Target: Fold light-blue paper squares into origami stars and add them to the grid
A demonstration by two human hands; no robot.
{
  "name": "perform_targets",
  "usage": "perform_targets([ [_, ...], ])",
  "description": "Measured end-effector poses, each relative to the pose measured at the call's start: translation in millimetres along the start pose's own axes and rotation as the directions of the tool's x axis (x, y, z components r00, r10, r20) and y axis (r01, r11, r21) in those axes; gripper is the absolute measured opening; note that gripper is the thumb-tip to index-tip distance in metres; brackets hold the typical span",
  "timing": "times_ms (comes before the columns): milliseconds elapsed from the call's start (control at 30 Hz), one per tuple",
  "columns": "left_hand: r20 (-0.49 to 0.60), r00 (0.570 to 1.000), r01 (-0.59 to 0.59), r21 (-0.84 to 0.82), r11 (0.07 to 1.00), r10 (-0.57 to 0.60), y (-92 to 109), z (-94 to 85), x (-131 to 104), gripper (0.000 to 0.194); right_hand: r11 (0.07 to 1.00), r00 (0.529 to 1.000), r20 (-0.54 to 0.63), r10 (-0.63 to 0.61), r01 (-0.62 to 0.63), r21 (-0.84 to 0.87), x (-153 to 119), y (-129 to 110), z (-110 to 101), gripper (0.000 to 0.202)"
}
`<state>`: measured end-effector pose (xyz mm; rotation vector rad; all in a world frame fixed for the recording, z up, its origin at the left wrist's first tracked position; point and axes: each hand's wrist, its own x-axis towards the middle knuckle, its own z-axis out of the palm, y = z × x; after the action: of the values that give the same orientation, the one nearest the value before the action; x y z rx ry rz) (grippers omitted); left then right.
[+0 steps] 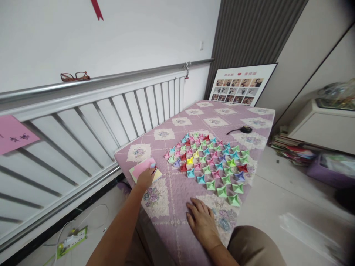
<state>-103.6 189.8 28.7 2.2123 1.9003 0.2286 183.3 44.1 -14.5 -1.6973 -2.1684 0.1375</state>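
Observation:
At the table's left side, my left hand (145, 179) rests at a stack of coloured paper sheets (141, 169), pink on top with pale yellow beneath. Its fingers are curled, with something small and dark at the tips that I cannot make out. My right hand (203, 222) lies flat near the front edge of the patterned tablecloth (177, 207), fingers spread and holding nothing. Beyond it, many small folded paper pieces stand in slanting rows, among them a green folded paper piece (233, 200), a yellow one (190, 160) and a red one (243, 168).
A black object with a strap (245, 129) lies at the table's far right. White railing bars (124, 111) run along the left, with eyeglasses (75, 76) on the pipe above. A photo board (242, 85) leans behind the table. A power strip (72, 242) sits on the floor.

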Motion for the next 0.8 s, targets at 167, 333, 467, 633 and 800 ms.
perform_targets([
  [167,-0.004,1.000,0.005,-0.021,1.000,-0.006,-1.5,-1.5,-1.2,0.038,1.000,1.000,0.001,0.003,-0.003,0.005,-0.4,0.2,0.5,0.030],
  [333,0.002,1.000,0.003,-0.030,1.000,-0.003,-1.9,-2.9,-1.3,0.039,1.000,1.000,0.002,0.001,-0.001,0.009,-0.9,-0.1,-0.2,0.030],
  [467,0.006,1.000,0.000,-0.037,0.999,0.000,-1.6,-2.9,-1.4,0.039,1.000,1.000,-0.011,0.000,0.000,0.008,-0.6,-0.2,-0.2,0.029],
  [633,-0.002,1.000,-0.004,-0.048,0.999,0.004,-1.1,-3.0,-1.5,0.039,1.000,1.000,-0.014,-0.005,0.005,0.004,0.0,-0.9,-0.7,0.029],
  [800,-0.006,1.000,-0.005,-0.041,0.999,0.005,-2.0,-0.7,-0.1,0.040,1.000,1.000,-0.023,-0.011,0.011,-0.002,0.2,-1.5,-1.6,0.030],
])
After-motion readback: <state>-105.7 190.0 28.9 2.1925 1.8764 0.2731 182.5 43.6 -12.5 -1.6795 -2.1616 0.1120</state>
